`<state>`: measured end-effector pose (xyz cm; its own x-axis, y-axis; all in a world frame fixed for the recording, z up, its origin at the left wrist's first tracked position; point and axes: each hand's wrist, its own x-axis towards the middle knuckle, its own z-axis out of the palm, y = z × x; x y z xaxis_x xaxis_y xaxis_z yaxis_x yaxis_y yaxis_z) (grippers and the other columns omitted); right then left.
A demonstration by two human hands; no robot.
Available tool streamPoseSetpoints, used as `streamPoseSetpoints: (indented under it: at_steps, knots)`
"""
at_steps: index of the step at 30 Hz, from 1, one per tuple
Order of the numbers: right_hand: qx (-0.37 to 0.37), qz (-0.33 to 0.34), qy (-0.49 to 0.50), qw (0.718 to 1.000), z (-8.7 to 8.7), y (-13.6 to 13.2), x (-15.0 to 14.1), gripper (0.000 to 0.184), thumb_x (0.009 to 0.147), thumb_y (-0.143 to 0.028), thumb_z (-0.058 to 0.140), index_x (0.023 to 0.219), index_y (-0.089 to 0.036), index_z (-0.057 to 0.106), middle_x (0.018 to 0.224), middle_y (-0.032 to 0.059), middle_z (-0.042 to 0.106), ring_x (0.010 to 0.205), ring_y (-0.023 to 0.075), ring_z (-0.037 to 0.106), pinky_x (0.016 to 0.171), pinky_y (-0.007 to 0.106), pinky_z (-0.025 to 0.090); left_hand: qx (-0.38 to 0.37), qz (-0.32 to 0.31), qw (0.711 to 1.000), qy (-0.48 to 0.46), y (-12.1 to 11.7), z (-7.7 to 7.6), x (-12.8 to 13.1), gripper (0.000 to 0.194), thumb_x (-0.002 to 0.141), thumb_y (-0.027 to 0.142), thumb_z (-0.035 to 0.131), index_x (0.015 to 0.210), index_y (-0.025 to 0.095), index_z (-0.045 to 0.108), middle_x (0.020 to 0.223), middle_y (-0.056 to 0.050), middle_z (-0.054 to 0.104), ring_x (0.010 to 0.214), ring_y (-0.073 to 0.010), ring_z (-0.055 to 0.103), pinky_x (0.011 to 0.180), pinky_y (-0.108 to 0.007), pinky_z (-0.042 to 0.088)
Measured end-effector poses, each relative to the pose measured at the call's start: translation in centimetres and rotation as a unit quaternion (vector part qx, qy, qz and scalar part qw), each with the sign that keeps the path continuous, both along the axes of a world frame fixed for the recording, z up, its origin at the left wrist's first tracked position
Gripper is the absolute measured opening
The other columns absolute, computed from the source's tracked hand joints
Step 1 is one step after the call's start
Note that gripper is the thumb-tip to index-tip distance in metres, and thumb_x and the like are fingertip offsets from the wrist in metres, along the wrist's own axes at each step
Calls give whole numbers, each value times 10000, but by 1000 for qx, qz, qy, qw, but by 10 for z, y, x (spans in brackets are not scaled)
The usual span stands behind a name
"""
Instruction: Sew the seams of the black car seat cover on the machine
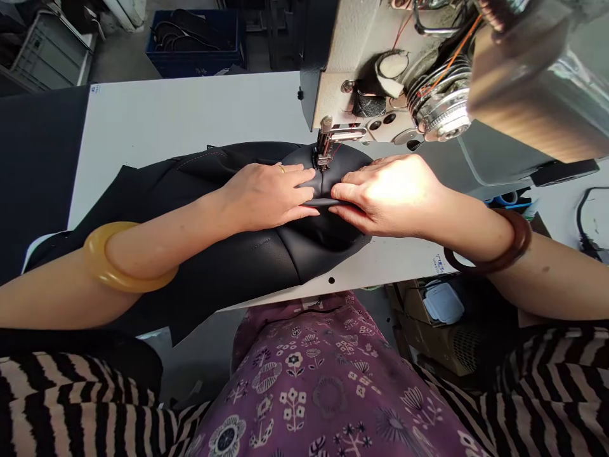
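Observation:
A large piece of black leather-like material [238, 266] lies bunched on the white table, with a seam running toward me under the presser foot [324, 155] of a sewing machine [354, 82]. On the left of that seam, my left hand [271, 195] rests with fingers stretched out over the material. My right hand [390, 193] is at the right of the seam, its thumb and fingers pinching a folded edge of the material. Both hands' fingertips are close in front of the presser foot. Red thread runs down to the needle area.
The white tabletop [190, 114] extends left, beside a dark surface [33, 152]. Behind it a blue crate [195, 44] holds black pieces. A grey crate [52, 47] stands at far left. The machine's tension dial [442, 101] projects at upper right. Boxes [428, 317] sit below the table's right side.

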<state>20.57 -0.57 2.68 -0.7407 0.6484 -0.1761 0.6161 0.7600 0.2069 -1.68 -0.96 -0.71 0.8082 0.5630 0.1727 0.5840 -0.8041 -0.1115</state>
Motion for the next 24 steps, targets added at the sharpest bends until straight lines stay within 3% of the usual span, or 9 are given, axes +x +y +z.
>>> streamPoseSetpoints:
  at_steps: [5, 9, 13, 17, 24]
  knots:
    - [42, 66, 60, 995, -6, -2, 3, 321, 950, -355, 401, 954, -155, 652, 836, 92, 669, 718, 189, 548, 632, 310, 232, 53, -2, 997, 52, -2, -3, -6, 369, 1003, 399, 424, 1162, 168, 664, 1276, -156, 634, 1153, -266, 647, 852, -346, 584]
    - [40, 128, 114, 984, -13, -14, 0, 338, 960, -179, 327, 858, -148, 648, 836, 90, 653, 744, 164, 526, 691, 326, 308, 93, -21, 995, 37, -6, -8, -10, 440, 993, 452, 434, 1371, 256, 547, 1336, -169, 596, 1208, -280, 608, 840, -356, 579]
    - [3, 91, 119, 989, -12, -20, -7, 396, 959, -138, 264, 848, -169, 644, 855, 86, 638, 755, 167, 513, 688, 336, 320, 91, -3, 994, 54, -4, -7, -8, 415, 978, 453, 465, 1342, 285, 573, 1290, -144, 623, 1091, -286, 646, 705, -349, 569]
    - [7, 70, 104, 992, -6, -17, -14, 341, 950, -145, 289, 889, -187, 621, 835, 69, 610, 762, 163, 498, 694, 332, 314, 101, -21, 994, 37, 2, -6, -9, 361, 989, 404, 419, 1267, 284, 615, 1248, -108, 647, 1037, -264, 651, 543, -295, 494]
    - [67, 50, 33, 996, 2, -11, -16, 310, 956, -170, 293, 921, -155, 601, 791, 71, 588, 744, 174, 510, 604, 318, 225, 78, -1, 996, 39, 11, -2, -10, 365, 994, 430, 412, 1209, 258, 652, 1230, -102, 657, 1028, -270, 648, 596, -318, 519]
